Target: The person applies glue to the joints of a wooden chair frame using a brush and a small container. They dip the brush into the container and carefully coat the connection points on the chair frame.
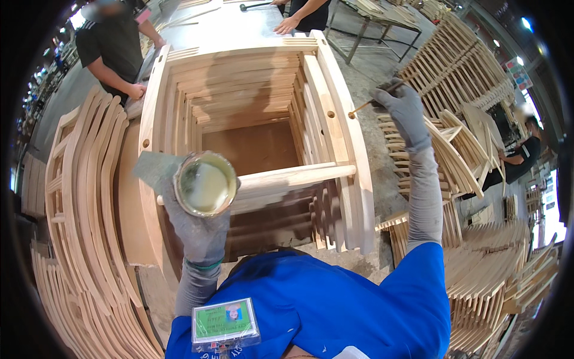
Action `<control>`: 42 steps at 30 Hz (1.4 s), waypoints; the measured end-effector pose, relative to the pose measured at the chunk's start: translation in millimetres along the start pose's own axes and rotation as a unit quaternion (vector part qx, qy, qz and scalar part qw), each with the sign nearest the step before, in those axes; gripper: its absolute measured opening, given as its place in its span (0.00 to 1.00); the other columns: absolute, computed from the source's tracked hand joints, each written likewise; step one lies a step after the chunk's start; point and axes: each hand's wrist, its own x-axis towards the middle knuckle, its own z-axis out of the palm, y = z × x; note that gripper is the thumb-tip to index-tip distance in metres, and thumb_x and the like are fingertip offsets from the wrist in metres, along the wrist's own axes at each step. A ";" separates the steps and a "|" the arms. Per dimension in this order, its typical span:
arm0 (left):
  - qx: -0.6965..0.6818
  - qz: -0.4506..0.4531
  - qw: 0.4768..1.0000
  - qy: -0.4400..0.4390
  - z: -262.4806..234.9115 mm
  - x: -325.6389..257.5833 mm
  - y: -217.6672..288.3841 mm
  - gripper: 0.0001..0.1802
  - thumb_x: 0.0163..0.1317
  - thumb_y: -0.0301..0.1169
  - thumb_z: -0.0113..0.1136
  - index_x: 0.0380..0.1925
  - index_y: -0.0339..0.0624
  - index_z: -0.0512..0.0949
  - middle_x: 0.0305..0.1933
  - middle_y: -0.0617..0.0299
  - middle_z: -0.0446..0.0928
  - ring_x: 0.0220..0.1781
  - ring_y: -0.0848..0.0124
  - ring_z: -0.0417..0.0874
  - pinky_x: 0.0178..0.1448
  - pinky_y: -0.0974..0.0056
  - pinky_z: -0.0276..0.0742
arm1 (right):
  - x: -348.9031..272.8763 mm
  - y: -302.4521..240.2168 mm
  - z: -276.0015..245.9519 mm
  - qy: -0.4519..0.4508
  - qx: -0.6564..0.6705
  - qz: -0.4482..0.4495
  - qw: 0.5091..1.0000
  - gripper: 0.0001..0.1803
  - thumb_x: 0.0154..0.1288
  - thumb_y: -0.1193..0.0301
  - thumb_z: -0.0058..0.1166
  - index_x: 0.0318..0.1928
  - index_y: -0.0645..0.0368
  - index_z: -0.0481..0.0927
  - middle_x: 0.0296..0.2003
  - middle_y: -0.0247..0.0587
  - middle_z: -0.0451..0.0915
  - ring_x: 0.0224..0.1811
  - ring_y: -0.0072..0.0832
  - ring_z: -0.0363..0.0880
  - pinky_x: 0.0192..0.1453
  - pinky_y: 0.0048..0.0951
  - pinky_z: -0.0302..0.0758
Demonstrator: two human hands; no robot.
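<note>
Cup (209,158) of pale liquid (206,190) is clamped in L hand (200,233) over wooden frame (336,84); prob. light, stiff, rim maybe slippery, so best gripped round sides, kept level. R hand (408,116), well apart, pinches thin stick (363,107), prob. snappable, tip at/near hole (351,115).

Badge (225,325): green and white card, printed lines upside down in view, too small to read reliably. Shirt (353,299): white lettering just below the badge, only partly showing. Sign (519,73), far up and right of the badge: coloured patches, any text too small to read.
</note>
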 end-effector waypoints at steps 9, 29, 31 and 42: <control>-0.028 -0.044 0.996 -0.066 20.9 1.3 -10.4 0.29 0.69 0.51 0.38 0.59 0.40 0.63 0.57 0.53 0.68 0.60 0.61 0.68 0.63 0.55 0.68 | -84.0 -88.4 36.1 -0.159 0.210 -0.119 0.957 0.10 0.49 0.84 0.60 0.35 0.66 0.78 0.34 0.44 0.80 0.37 0.25 0.79 0.41 0.23 0.78; 0.202 0.266 0.939 -0.076 9.6 26.9 -34.5 0.28 0.70 0.47 0.37 0.62 0.42 0.57 0.61 0.56 0.64 0.62 0.64 0.66 0.69 0.59 0.59 | -149.7 -69.2 86.0 -0.176 0.327 -0.206 0.905 0.08 0.59 0.85 0.50 0.39 0.64 0.72 0.42 0.59 0.78 0.43 0.41 0.80 0.47 0.39 0.79; 0.013 0.164 0.981 -0.098 23.4 27.2 -27.0 0.31 0.69 0.53 0.31 0.62 0.43 0.59 0.61 0.57 0.65 0.63 0.65 0.66 0.70 0.60 0.57 | -143.8 -64.8 92.8 -0.172 0.348 -0.165 0.907 0.09 0.59 0.86 0.50 0.40 0.64 0.71 0.42 0.59 0.78 0.44 0.41 0.80 0.49 0.40 0.79; -0.181 0.055 0.980 -0.059 29.6 48.0 -25.7 0.34 0.62 0.46 0.52 0.62 0.38 0.57 0.60 0.53 0.66 0.62 0.60 0.68 0.66 0.55 0.62 | -108.3 -61.3 106.1 -0.160 0.426 0.024 0.890 0.07 0.62 0.80 0.48 0.41 0.66 0.70 0.40 0.55 0.77 0.43 0.38 0.80 0.44 0.36 0.82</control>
